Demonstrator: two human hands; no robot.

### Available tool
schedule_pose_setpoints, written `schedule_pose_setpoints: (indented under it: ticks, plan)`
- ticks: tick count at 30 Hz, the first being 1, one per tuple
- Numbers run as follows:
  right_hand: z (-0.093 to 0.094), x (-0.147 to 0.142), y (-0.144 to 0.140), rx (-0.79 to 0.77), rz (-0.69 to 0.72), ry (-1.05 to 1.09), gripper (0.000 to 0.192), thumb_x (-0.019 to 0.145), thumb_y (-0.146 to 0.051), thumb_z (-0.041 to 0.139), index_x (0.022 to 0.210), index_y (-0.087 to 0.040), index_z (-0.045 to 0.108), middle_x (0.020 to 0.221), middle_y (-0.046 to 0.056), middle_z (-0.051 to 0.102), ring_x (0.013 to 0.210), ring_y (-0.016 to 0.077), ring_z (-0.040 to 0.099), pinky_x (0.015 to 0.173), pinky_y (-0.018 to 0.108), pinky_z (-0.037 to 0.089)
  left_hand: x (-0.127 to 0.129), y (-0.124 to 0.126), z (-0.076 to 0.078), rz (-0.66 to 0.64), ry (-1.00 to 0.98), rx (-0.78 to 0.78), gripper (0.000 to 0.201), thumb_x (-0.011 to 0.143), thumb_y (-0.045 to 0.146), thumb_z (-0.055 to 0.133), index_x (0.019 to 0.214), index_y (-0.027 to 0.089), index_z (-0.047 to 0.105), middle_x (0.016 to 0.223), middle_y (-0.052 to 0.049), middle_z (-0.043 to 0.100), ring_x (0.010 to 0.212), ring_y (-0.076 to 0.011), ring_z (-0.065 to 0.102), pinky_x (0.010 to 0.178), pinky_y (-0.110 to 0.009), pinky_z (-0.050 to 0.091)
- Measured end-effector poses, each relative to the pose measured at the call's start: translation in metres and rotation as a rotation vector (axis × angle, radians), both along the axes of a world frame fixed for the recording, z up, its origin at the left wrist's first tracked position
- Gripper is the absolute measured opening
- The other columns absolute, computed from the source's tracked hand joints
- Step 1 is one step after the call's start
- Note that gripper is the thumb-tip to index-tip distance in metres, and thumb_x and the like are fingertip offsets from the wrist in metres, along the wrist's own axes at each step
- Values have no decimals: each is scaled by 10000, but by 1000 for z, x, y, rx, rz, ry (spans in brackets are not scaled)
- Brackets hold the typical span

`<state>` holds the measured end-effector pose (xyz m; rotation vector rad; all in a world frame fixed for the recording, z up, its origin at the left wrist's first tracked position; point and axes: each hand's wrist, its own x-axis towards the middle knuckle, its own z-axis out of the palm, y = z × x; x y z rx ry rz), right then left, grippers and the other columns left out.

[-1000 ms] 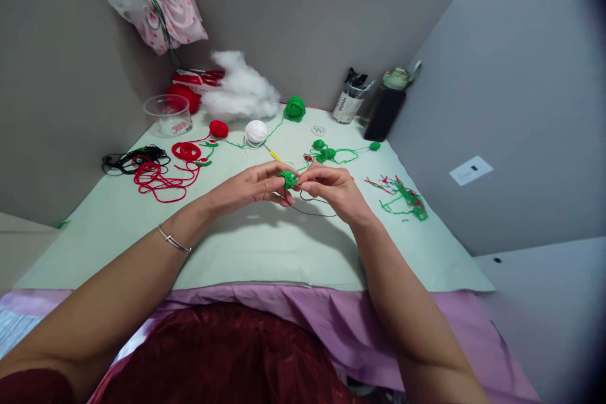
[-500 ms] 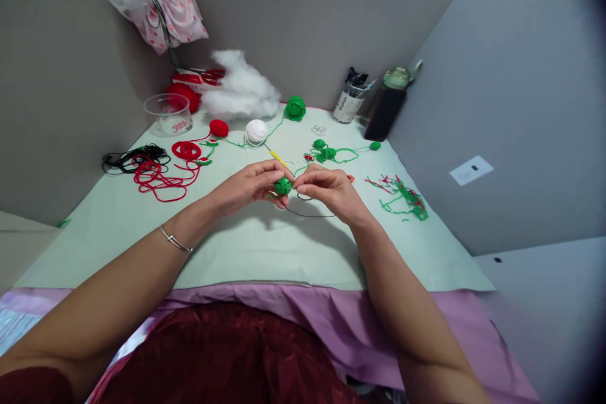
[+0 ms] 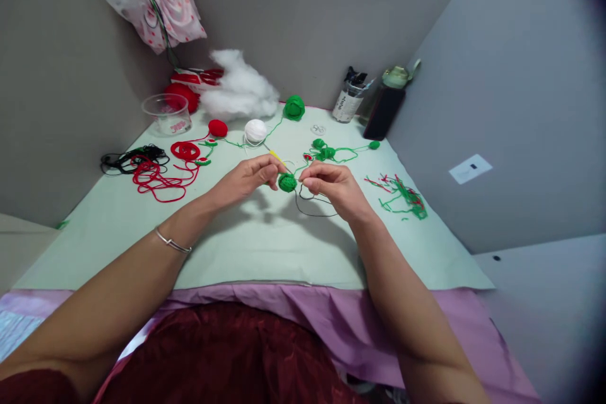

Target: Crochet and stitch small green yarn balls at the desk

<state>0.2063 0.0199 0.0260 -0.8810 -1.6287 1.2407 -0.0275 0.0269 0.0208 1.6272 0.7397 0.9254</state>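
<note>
My left hand (image 3: 249, 178) pinches a small green crocheted ball (image 3: 286, 182) just above the pale green mat (image 3: 246, 246). My right hand (image 3: 331, 186) sits close on the ball's right, fingertips pinched on a thin black thread (image 3: 310, 209) that loops down onto the mat. A yellow-handled crochet hook (image 3: 277, 158) lies just behind my left fingers. Whether my right hand also holds a needle is too small to tell.
Behind lie green yarn pieces (image 3: 326, 152), a green yarn ball (image 3: 294, 107), a white ball (image 3: 255, 130), a red ball (image 3: 218, 128), stuffing (image 3: 239, 91), red yarn (image 3: 156, 177), black cord (image 3: 127, 159), a plastic cup (image 3: 168, 113). Yarn scraps (image 3: 402, 197) lie right; a jar (image 3: 347, 101) and bottle (image 3: 386, 107) stand back right.
The green ball has been turned in my fingers and my hands have drawn slightly apart. The black thread loop on the mat is now longer and more visible.
</note>
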Motion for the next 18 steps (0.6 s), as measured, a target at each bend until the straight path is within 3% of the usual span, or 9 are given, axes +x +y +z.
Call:
schedule_pose_setpoints:
  ticks: [5,11,15,18]
  plan:
    - [0,0,0,16,24,-8,235,756,-420,829,801,-197,772,754,8,591,666,110,463,605,270,382,-5,3,1,-5,28,-23,426,897,552,631,698,176,605,749,-9,599,751,-144,542,787,-286,434]
    - [-1,1,-2,82,192,-90,166,815,-372,801,842,-209,797,780,19,598,746,137,531,679,290,426,3,-3,6,-1,-217,-305,326,830,480,731,841,157,694,904,-49,672,738,-128,590,648,-243,466]
    - [0,1,-5,91,330,-145,127,855,-334,768,875,-213,797,797,20,605,780,142,546,703,289,432,5,-3,8,15,-319,-452,304,805,393,772,700,158,610,758,-15,608,784,-139,650,535,-185,417]
    - [-1,1,-5,55,281,-127,161,849,-355,771,881,-198,782,813,17,605,756,128,531,684,276,429,7,-2,6,6,-363,-476,343,826,369,766,656,159,555,676,18,543,742,-113,640,550,-175,441]
